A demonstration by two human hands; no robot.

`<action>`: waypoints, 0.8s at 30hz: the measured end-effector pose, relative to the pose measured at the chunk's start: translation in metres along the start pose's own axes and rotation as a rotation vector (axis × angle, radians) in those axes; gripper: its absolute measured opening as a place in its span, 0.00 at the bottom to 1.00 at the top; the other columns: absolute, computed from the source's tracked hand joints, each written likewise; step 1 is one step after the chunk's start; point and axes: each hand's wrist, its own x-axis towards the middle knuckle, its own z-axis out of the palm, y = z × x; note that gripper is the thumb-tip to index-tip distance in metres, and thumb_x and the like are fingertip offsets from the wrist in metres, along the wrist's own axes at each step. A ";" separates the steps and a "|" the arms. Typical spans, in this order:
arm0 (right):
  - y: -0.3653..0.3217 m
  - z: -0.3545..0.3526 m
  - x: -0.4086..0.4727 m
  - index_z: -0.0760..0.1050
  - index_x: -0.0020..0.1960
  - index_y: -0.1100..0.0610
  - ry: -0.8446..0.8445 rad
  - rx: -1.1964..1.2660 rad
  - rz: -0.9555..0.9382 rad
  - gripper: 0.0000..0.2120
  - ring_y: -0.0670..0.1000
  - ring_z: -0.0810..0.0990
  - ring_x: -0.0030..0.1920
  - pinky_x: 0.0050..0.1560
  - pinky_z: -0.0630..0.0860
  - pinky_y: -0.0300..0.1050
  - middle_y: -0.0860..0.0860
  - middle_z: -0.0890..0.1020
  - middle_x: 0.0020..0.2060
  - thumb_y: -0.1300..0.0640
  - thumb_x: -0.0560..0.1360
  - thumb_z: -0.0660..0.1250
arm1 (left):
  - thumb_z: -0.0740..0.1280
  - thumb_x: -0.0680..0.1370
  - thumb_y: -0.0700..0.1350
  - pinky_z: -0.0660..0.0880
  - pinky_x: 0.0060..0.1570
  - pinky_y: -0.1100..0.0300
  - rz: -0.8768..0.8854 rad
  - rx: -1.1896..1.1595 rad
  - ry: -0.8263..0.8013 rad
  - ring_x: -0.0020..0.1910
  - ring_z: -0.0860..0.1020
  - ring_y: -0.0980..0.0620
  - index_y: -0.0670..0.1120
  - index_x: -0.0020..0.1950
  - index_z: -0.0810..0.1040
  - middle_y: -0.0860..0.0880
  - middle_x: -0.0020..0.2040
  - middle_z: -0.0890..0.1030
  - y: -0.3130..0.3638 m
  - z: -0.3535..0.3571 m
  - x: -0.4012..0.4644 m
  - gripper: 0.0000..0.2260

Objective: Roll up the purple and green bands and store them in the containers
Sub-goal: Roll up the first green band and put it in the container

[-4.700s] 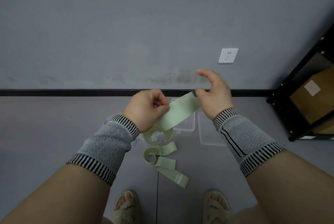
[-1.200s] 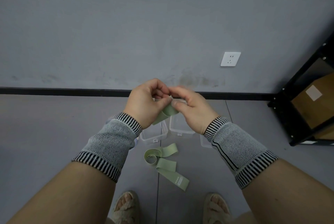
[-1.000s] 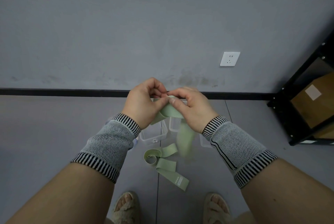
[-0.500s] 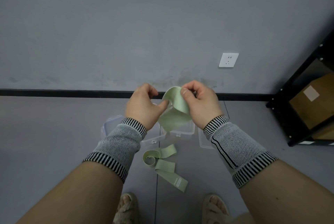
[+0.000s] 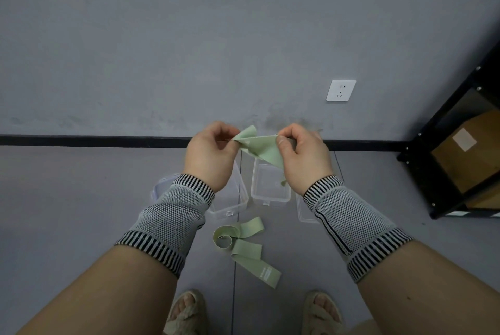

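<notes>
1. Holding a pale green flat elastic band [image 5: 261, 146] at chest height, you have it stretched between both hands above the floor.
2. Your left hand [image 5: 209, 157] pinches the band's left end between thumb and curled fingers.
3. Your right hand [image 5: 304, 156] pinches the band's right part between thumb and forefinger; the band runs down past the palm, and a small tip shows below it.
4. The held band is creased and twisted, not rolled.
5. A second pale green elastic band [image 5: 243, 246] lies on the grey floor [image 5: 81, 213] between your arms, one end coiled, the other end flat (a white printed label shows there).
6. Two clear rectangular plastic containers stand on the floor under your hands: the left container [image 5: 230, 200] is partly hidden by your left wrist, and the right container [image 5: 270, 186] is open.
7. A clear lid [image 5: 304, 211] lies just beside the right container, partly hidden by your right wrist.
8. A white wall socket [image 5: 341, 90] sits on the grey wall; a black metal shelf [image 5: 443, 145] holding a brown cardboard box [image 5: 470, 150] stands at the right.
</notes>
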 end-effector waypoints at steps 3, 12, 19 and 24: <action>-0.001 0.000 0.000 0.75 0.48 0.54 0.009 -0.041 -0.022 0.06 0.50 0.71 0.50 0.43 0.62 0.38 0.40 0.67 0.34 0.55 0.79 0.60 | 0.69 0.75 0.38 0.72 0.35 0.67 -0.023 -0.165 -0.051 0.30 0.74 0.62 0.48 0.41 0.78 0.51 0.36 0.80 0.002 -0.003 -0.002 0.06; 0.001 -0.004 -0.001 0.75 0.48 0.56 0.048 -0.001 -0.019 0.07 0.53 0.72 0.52 0.47 0.64 0.40 0.38 0.66 0.35 0.56 0.79 0.60 | 0.62 0.79 0.35 0.76 0.49 0.66 0.043 -0.283 -0.284 0.42 0.80 0.58 0.48 0.46 0.80 0.51 0.41 0.82 0.003 -0.013 -0.004 0.10; 0.008 -0.007 0.000 0.75 0.46 0.54 0.099 0.086 -0.037 0.05 0.51 0.72 0.52 0.49 0.65 0.39 0.37 0.68 0.38 0.57 0.79 0.61 | 0.60 0.80 0.38 0.72 0.47 0.73 0.064 -0.156 -0.333 0.42 0.78 0.63 0.49 0.48 0.80 0.53 0.42 0.82 0.007 -0.018 -0.004 0.10; 0.014 -0.006 0.003 0.73 0.45 0.50 0.133 0.135 0.004 0.04 0.51 0.73 0.51 0.48 0.65 0.39 0.39 0.69 0.40 0.56 0.78 0.62 | 0.63 0.77 0.34 0.74 0.45 0.69 0.052 -0.175 -0.394 0.43 0.79 0.59 0.46 0.49 0.81 0.52 0.43 0.83 0.008 -0.019 -0.006 0.10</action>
